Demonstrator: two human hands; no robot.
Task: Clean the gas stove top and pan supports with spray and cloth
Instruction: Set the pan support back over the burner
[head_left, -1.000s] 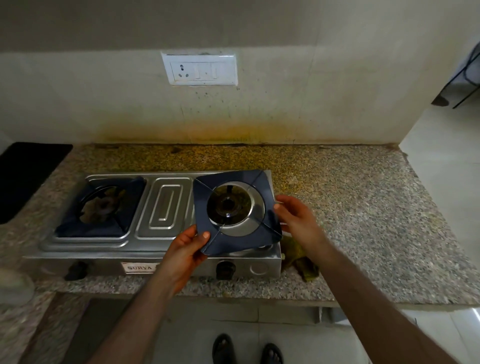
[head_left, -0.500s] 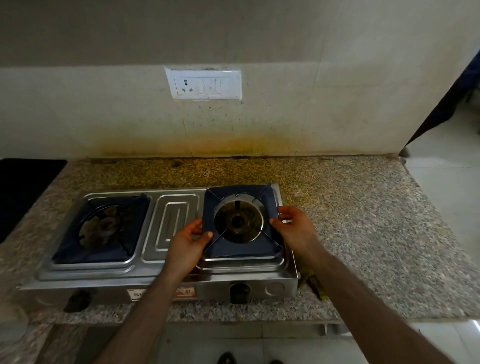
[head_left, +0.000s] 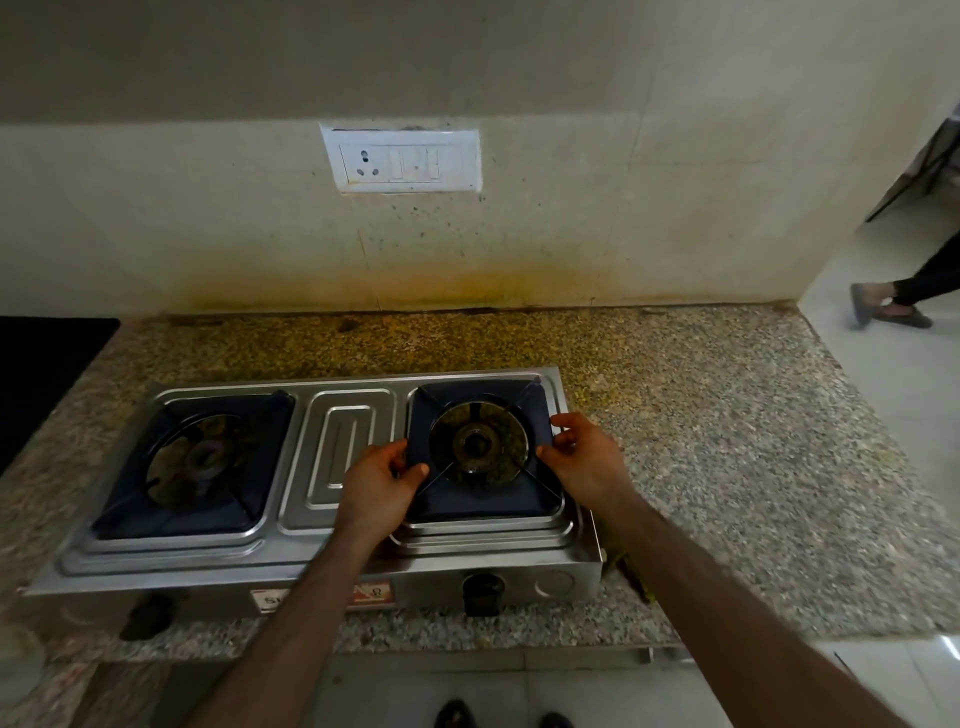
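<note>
Count: I see one two-burner gas stove (head_left: 343, 551), two dark square pan supports, two knobs on its front.
Right pan support (head_left: 485, 499): seated flat in the right well around its burner (head_left: 475, 444), sides square to the stove.
Left pan support (head_left: 171, 506): lying in the left well.
Left hand (head_left: 376, 486): pinching the right support's left edge.
Right hand (head_left: 584, 460): pinching its right edge.
Room: bare granite counter (head_left: 753, 467) to the right and behind; stove front near the counter edge.
Stove axis: long side runs left-right, parallel to the wall.
</note>
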